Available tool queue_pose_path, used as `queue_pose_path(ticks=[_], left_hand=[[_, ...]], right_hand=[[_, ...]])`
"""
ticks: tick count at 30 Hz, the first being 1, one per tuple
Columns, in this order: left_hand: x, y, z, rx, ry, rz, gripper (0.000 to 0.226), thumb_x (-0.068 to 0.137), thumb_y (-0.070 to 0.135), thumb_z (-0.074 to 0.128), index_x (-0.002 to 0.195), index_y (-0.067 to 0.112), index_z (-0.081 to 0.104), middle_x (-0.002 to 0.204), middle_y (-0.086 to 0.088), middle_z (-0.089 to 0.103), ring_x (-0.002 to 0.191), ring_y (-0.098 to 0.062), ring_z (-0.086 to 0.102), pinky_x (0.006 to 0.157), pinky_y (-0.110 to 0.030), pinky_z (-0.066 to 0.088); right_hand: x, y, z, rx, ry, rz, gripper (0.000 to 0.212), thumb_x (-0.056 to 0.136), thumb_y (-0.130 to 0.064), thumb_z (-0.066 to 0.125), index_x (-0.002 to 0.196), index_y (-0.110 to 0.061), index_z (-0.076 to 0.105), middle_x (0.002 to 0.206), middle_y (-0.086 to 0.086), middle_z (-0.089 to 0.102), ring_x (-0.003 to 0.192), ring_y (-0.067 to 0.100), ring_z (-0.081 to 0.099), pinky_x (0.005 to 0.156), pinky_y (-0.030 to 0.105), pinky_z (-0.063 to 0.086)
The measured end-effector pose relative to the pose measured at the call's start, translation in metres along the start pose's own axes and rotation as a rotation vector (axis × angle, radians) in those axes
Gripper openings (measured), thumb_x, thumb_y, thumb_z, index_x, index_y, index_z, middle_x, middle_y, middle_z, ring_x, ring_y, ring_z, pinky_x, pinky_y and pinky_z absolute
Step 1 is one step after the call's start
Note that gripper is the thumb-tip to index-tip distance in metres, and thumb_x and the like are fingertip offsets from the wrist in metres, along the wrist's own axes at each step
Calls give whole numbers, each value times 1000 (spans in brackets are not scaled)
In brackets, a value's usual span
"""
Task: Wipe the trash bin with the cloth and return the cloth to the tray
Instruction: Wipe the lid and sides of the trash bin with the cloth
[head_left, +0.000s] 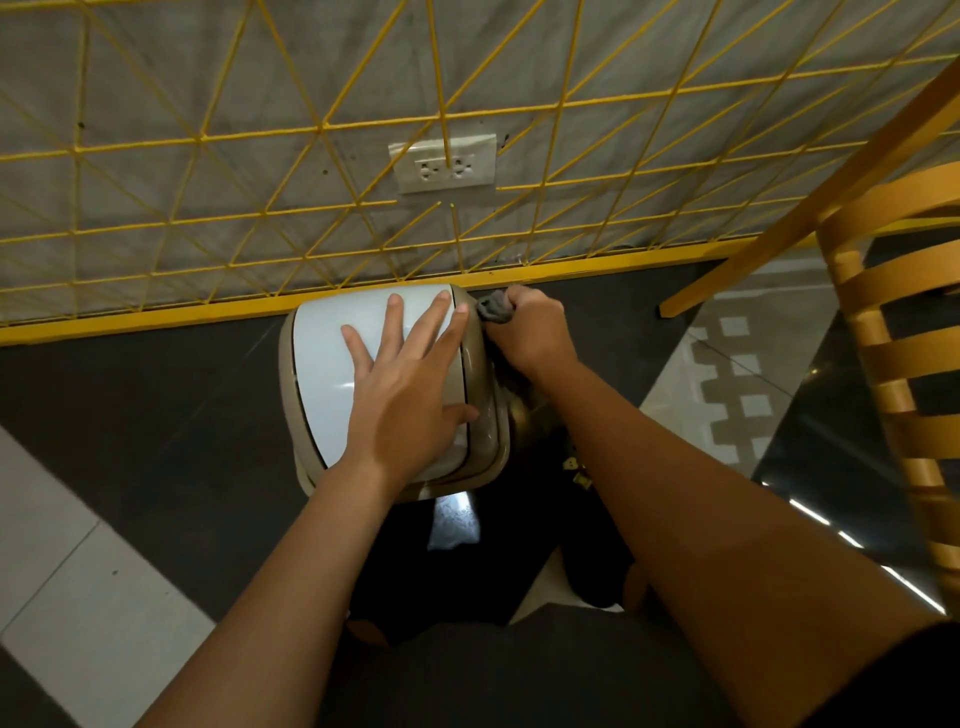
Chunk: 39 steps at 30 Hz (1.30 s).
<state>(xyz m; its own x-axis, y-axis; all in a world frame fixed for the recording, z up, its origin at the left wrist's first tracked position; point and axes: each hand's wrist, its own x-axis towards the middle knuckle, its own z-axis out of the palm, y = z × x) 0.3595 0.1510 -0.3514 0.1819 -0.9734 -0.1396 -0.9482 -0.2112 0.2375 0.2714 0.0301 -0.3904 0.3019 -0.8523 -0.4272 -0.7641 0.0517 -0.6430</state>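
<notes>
The trash bin (318, 374) stood on the dark floor against the wall, below a yellow wire grid (322, 127). The left hand (405, 395) lay flat on its white lid, fingers straight and spread, gripping nothing and only pressing down. The right hand (530, 338) had its grip closed tight round a bunched grey cloth (493, 307), which sat against the far right corner of the bin's beige rim. The step in hand looked like wiping the right side. To do it well, the left palm should bear down so the bin cannot slide, while the cloth runs along the rim and down the side in overlapping strokes. No tray was in view.
</notes>
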Motion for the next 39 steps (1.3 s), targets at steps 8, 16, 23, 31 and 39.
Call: queue_pose_path(ticks=[8, 16, 23, 31, 39], left_hand=[[-3, 0, 1, -34, 19, -9, 93, 61, 26, 84, 140, 12, 37, 148, -9, 34, 137, -46, 20, 99, -73, 12], [-2, -1, 2, -4, 26, 10, 94, 59, 27, 85, 139, 10, 39, 147, -10, 37, 135, -48, 24, 96, -75, 15], [-1, -3, 3, 43, 38, 7, 96, 54, 31, 87, 137, 9, 42, 143, -12, 42, 131, -50, 30, 91, -76, 21], [-1, 0, 2, 37, 17, -20, 95, 65, 35, 80, 144, 17, 30, 153, -3, 25, 140, -41, 13, 102, -70, 11], [1, 3, -1, 30, -31, -45, 94, 75, 43, 69, 147, 24, 13, 157, 2, 7, 143, -33, -2, 108, -63, 2]], right_hand=[[-45, 35, -2, 234, -143, 149, 12, 79, -15, 69, 91, -11, 68, 87, 6, 65, 86, 20, 61, 77, 29, 49], [-19, 19, 1, 363, -6, 110, 22, 82, -20, 69, 101, -12, 72, 101, 10, 72, 98, 22, 65, 92, 38, 51], [5, -1, 5, 244, 37, 1, 19, 88, -16, 60, 103, -9, 70, 100, 11, 70, 88, 16, 60, 71, 21, 44], [-63, 42, 15, 85, 60, -62, 26, 88, -1, 52, 110, -5, 65, 112, 15, 62, 104, 28, 57, 85, 23, 40], [-107, 65, 27, -94, 90, -227, 36, 80, 10, 48, 108, -1, 65, 101, 14, 59, 96, 28, 54, 81, 22, 40]])
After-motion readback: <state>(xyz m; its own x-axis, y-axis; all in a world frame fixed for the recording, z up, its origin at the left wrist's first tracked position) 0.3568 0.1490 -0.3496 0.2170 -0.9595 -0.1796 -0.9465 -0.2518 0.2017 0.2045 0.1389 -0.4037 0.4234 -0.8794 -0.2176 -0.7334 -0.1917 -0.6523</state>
